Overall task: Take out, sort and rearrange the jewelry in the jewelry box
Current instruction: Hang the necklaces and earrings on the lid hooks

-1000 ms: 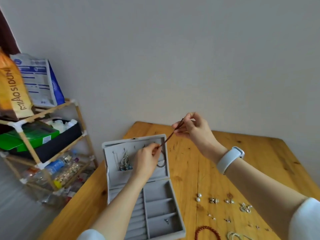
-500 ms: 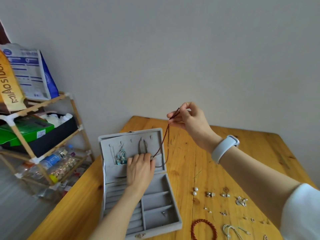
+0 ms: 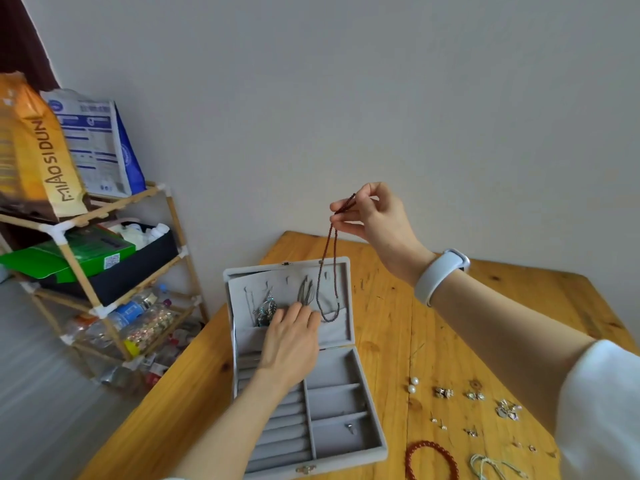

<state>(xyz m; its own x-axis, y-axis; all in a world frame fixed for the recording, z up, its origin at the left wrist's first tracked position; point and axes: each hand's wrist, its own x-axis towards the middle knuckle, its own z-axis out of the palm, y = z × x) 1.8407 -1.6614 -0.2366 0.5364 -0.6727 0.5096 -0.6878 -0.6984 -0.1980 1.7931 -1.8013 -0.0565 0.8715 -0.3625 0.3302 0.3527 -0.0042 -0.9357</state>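
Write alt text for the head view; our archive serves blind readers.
The right hand pinches a dark red beaded necklace hanging over an open grey jewelry box, while the left hand rests flat on its lid lining. Earrings and a red bracelet lie on the wooden table.

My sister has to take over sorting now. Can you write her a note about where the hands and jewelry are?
Right hand pinches the dark red bead necklace, which hangs down before the open lid.
Left hand rests with straight fingers on the lid pocket of the grey jewelry box.
Done: pearls, small earrings and a red bracelet lie sorted on the table.
Left: lay the necklace down, then take out the dangly earrings from the lid and a small piece from the tray.
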